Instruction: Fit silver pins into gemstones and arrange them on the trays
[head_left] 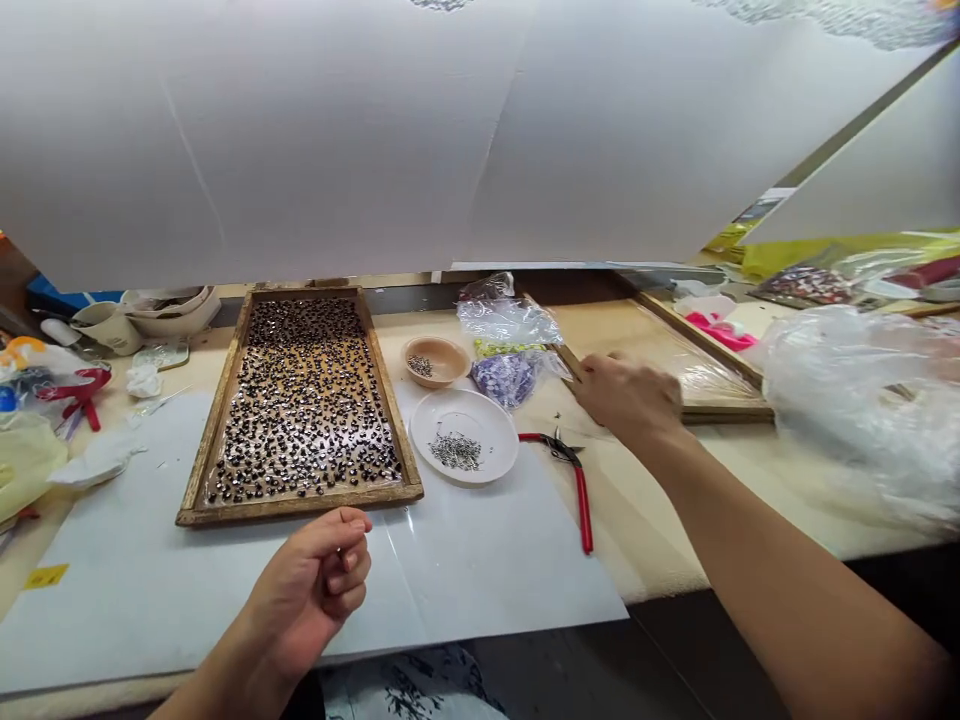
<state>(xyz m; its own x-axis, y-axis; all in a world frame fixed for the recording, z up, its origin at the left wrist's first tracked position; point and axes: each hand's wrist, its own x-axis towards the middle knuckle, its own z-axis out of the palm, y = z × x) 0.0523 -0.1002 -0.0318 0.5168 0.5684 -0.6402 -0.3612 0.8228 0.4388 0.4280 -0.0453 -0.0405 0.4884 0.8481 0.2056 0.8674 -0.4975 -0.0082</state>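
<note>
My left hand (322, 590) is raised in front of a wooden tray of dark shiny beads (304, 400), palm turned up and fingers curled. The thumb presses on the index finger; anything between them is too small to make out. At the right, my right hand (630, 395) is closed at the near left corner of a second wooden tray (720, 412), lined with clear film. Between the trays are a white plate (499, 465) with small metal pins, a tan bowl (454, 350) with more pins, and red-handled pliers (583, 505).
Plastic bags with purple and yellow-green bits (506, 375) lie behind the plate. A large clear plastic bag (862, 400) is at the right. White panels (337, 140) hang low over the table's back. Cups, a red clamp (82, 395) and tissues crowd the left.
</note>
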